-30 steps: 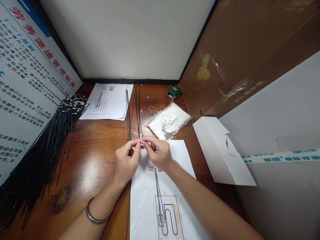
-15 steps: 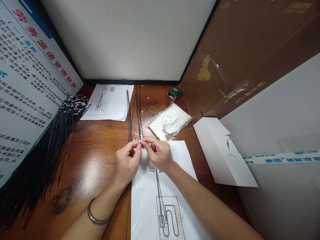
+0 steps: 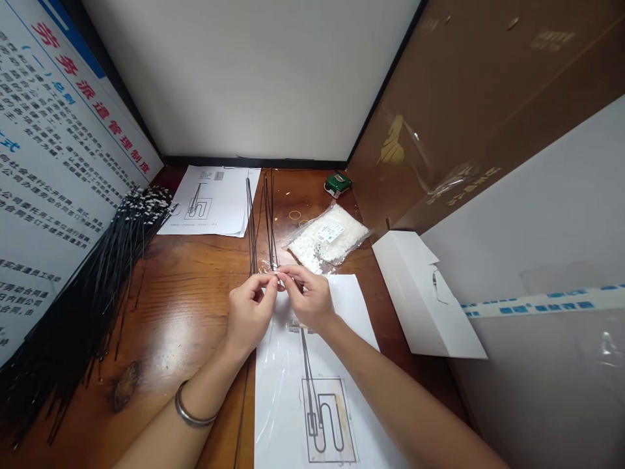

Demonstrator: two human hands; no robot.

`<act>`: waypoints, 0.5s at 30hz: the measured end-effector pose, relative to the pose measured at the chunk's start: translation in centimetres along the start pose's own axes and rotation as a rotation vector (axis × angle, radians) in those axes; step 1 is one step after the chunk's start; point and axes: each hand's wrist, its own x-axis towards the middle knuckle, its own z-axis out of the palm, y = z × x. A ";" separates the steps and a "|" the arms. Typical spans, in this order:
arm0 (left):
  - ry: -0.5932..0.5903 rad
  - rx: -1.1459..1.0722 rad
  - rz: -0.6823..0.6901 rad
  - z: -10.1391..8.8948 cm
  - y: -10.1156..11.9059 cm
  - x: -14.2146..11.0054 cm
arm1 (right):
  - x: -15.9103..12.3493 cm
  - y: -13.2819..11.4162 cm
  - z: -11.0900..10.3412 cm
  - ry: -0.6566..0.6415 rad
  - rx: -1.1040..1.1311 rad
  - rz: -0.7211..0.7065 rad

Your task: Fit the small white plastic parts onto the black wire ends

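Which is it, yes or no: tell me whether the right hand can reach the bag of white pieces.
Probably yes: the bag of white pieces lies just beyond the right hand, with nothing seen standing between. Its fingertips, though, are pinched beside those of the left hand and would have to come away first.

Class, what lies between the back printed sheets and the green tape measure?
Thin black wires lie there, with a tiny pale scrap and a yellowish ring to their right, in the head view.
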 end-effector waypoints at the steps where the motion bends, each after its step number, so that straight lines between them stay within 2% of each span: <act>1: -0.007 0.000 -0.005 0.0 0.1 0.1 | 0.0 0.1 0.0 0.018 0.007 0.033; 4: -0.039 0.007 -0.010 0.2 0.4 0.0 | 0.2 0.2 0.0 0.091 0.050 0.102; 8: -0.126 0.022 -0.041 -0.1 1.6 -0.6 | 1.1 -0.1 -0.8 0.265 0.089 0.160; 12: -0.323 0.050 -0.064 -1.7 3.3 -2.2 | 2.3 -0.6 -2.0 0.371 0.080 0.178; 15: -0.446 0.046 -0.147 -3.5 4.2 -4.0 | 3.2 -0.8 -2.8 0.409 0.066 0.191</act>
